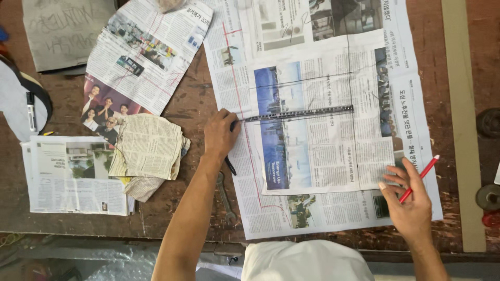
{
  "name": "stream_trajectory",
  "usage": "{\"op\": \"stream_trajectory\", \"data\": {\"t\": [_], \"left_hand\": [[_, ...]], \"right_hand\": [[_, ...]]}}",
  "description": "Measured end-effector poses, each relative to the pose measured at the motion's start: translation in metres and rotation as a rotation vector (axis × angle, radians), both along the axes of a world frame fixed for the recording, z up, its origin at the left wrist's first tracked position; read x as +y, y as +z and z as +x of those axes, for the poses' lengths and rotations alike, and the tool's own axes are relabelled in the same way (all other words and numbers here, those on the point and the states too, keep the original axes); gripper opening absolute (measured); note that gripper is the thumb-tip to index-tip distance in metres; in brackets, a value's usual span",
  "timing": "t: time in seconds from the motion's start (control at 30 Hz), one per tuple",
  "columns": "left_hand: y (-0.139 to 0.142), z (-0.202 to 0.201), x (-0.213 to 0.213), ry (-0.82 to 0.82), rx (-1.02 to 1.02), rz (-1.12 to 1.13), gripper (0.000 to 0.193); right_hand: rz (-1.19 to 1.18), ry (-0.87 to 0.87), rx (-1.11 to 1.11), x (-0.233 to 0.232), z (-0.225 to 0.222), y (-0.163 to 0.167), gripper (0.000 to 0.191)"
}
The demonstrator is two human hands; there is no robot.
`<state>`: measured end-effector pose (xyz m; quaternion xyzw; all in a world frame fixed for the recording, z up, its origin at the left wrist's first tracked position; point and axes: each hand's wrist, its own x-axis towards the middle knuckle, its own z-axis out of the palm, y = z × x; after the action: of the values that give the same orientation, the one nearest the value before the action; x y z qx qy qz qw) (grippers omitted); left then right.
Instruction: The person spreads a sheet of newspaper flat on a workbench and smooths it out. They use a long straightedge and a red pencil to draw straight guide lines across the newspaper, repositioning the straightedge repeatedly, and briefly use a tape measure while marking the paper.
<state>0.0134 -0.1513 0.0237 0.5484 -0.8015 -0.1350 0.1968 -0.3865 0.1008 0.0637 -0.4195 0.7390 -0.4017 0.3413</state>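
Hands first: the left hand point(220, 134) lies flat with bent fingers on the left end of a long transparent ruler point(298, 113) and presses it down, so it grasps nothing but holds the ruler in place. A black marker point(229, 165) sticks out from under this hand toward 5 o'clock; I cannot tell if the hand grips it. The right hand point(411, 205) is at about 4 o'clock from the left one, well apart, and it pinches a red pencil point(420, 178) between thumb and fingers, with the tip pointing toward 1 o'clock. Its fingertips touch the lower right corner of the top newspaper sheet point(333, 156).

This sheet lies on a larger spread newspaper point(406, 104), and the ruler rests across it, almost horizontal. Thin drawn lines cross the paper. At 6 o'clock from the left hand a metal wrench point(225, 195) lies on the brown wooden table point(192, 104). At 9 o'clock from it are crumpled newspaper pieces point(148, 148), and farther left a folded newspaper point(73, 177). Another newspaper page point(151, 47) lies at 11 o'clock.
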Motion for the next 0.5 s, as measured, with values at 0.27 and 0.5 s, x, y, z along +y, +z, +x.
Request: {"op": "stream_trajectory", "data": {"t": [0.27,0.5], "left_hand": [[-0.003,0.002,0.001,-0.013,-0.013,-0.036,0.010],[-0.006,0.002,0.002,0.016,-0.042,-0.035,0.013]], "right_hand": [[0.011,-0.069,-0.008,0.017,-0.002,0.012,0.075],[0.082,-0.094,0.005,0.030,0.004,0.012,0.073]]}}
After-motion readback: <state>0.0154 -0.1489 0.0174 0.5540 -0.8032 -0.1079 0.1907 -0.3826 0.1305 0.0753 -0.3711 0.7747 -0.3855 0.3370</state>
